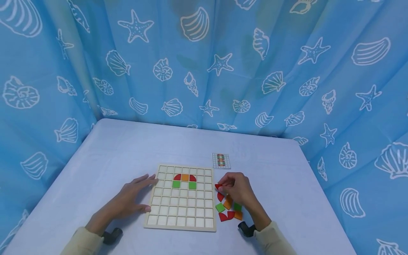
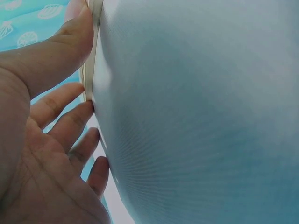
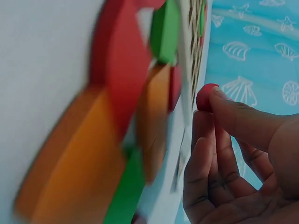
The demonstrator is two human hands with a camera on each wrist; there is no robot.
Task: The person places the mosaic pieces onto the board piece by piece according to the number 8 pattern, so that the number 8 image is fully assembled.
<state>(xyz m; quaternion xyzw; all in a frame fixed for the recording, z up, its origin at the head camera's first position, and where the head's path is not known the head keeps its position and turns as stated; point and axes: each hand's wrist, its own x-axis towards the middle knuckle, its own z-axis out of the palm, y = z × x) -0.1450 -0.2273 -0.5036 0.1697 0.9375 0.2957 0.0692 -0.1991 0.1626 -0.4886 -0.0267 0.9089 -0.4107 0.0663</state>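
Note:
A square wooden grid board [image 1: 180, 228] lies on the table. In its upper rows sit two red quarter-round tiles [image 1: 177, 176], an orange square tile [image 1: 185, 177] between them, and two green square tiles [image 1: 176, 184] below the red ones. My left hand [image 1: 129, 198] touches the board's left edge with thumb and fingertips, fingers fairly straight. Just off the board's right edge, my right hand [image 1: 236, 188] pinches a red tile [image 3: 205, 97] between thumb and fingers. Under and in front of that hand lie loose red, orange and green tiles [image 1: 220, 207], some partly hidden.
A small pattern card [image 1: 221, 160] with a coloured design lies beyond the board's upper right corner. The white-covered table [image 1: 153, 141] is bordered by a blue shell-print curtain [image 1: 197, 88] at the back and sides. Dark wrist-worn devices [image 1: 112, 236] sit below both wrists.

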